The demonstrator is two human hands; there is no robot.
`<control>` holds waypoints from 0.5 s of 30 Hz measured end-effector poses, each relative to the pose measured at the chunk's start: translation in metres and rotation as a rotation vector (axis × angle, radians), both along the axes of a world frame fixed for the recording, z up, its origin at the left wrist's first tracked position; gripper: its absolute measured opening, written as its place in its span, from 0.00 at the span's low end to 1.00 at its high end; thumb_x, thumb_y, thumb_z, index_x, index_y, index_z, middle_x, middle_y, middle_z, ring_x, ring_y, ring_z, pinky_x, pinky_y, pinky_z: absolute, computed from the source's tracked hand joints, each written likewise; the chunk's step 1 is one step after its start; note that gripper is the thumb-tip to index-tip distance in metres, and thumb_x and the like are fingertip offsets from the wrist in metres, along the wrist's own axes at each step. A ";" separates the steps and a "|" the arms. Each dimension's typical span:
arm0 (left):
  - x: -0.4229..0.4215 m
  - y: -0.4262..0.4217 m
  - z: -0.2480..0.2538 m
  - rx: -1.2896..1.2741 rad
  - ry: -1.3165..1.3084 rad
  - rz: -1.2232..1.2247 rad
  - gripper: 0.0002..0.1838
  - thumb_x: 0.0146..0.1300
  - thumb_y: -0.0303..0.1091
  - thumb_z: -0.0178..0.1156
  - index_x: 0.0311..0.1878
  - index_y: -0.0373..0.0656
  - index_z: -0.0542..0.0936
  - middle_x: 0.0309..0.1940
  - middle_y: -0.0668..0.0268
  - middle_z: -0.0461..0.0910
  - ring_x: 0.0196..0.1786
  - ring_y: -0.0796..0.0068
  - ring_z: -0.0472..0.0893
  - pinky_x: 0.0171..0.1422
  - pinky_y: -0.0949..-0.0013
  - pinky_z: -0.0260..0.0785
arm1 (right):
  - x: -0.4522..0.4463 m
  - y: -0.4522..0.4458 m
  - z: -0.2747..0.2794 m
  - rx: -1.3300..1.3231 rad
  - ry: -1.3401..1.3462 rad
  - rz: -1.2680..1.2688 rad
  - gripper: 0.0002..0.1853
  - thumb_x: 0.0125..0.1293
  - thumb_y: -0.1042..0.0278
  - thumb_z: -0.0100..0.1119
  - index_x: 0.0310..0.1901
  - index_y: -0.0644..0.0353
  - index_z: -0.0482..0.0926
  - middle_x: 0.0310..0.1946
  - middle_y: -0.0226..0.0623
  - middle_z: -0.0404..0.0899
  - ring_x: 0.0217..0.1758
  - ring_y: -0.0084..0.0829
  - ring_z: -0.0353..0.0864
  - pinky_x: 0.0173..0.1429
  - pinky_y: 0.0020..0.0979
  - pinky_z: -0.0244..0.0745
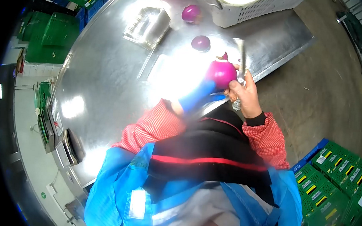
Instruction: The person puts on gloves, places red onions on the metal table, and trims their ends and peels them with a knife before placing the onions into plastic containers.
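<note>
A glossy red onion (221, 74) with a bit of skin sticking up at its top is held over the table's front edge. My left hand (198, 96), in a blue glove and partly washed out by glare, is closed around the onion's left and lower side. A knife (242, 60) is gripped in my bare right hand (248, 96), blade pointing up beside the onion; its handle end looks wrapped in something shiny. The right thumb rests at the onion's lower right. Beyond lie a duller red onion (201, 42) and a brighter one (191, 13).
The steel table (95, 64) has strong glare. A clear plastic tray (147, 27) stands on it. At the back is a white basket (256, 15) with red onions inside. Green crates (337, 184) are stacked at lower right, others (53, 39) at upper left.
</note>
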State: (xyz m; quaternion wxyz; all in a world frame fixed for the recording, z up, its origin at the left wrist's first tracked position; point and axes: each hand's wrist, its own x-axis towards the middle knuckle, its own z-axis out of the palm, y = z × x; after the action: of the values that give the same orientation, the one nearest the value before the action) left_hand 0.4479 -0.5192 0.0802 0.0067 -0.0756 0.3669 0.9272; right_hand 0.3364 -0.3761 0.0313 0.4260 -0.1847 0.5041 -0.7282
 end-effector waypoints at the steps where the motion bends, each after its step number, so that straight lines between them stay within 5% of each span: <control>1: 0.003 0.001 -0.006 -0.016 -0.041 0.065 0.40 0.59 0.43 0.67 0.71 0.47 0.59 0.64 0.60 0.66 0.65 0.62 0.70 0.67 0.56 0.67 | 0.004 -0.002 0.006 0.042 0.097 0.004 0.20 0.70 0.64 0.55 0.60 0.60 0.67 0.30 0.28 0.75 0.25 0.17 0.71 0.26 0.23 0.66; 5: 0.010 -0.005 -0.013 -0.122 -0.120 0.232 0.37 0.58 0.40 0.68 0.67 0.42 0.62 0.58 0.60 0.71 0.62 0.63 0.73 0.66 0.58 0.69 | 0.000 0.004 0.013 0.220 0.669 -0.103 0.11 0.67 0.69 0.57 0.50 0.57 0.77 0.29 0.30 0.77 0.26 0.25 0.76 0.29 0.28 0.70; 7: 0.011 -0.007 -0.008 -0.190 -0.146 0.271 0.37 0.57 0.39 0.69 0.66 0.42 0.63 0.58 0.61 0.71 0.61 0.63 0.73 0.65 0.58 0.70 | -0.002 0.010 0.033 0.292 1.323 -0.181 0.11 0.65 0.72 0.56 0.49 0.55 0.79 0.25 0.33 0.75 0.24 0.30 0.76 0.30 0.28 0.69; 11: 0.016 -0.015 -0.010 -0.340 -0.077 0.181 0.36 0.59 0.41 0.67 0.68 0.41 0.63 0.57 0.59 0.73 0.57 0.63 0.77 0.59 0.62 0.75 | -0.001 0.013 0.045 0.336 1.618 -0.133 0.15 0.55 0.74 0.62 0.46 0.52 0.81 0.25 0.34 0.69 0.28 0.33 0.76 0.31 0.34 0.71; 15: 0.023 -0.016 -0.011 -0.330 -0.107 0.101 0.31 0.65 0.39 0.62 0.67 0.36 0.65 0.57 0.62 0.74 0.60 0.72 0.73 0.64 0.68 0.68 | -0.002 0.011 0.041 0.345 1.667 -0.150 0.17 0.53 0.75 0.63 0.46 0.53 0.80 0.27 0.32 0.69 0.29 0.33 0.75 0.31 0.32 0.71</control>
State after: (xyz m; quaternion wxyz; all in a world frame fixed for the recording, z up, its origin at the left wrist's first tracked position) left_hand 0.4711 -0.5352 0.0695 -0.0330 -0.1433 0.5088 0.8482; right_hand 0.3344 -0.3652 0.0719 -0.1113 -0.5587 0.7676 -0.2936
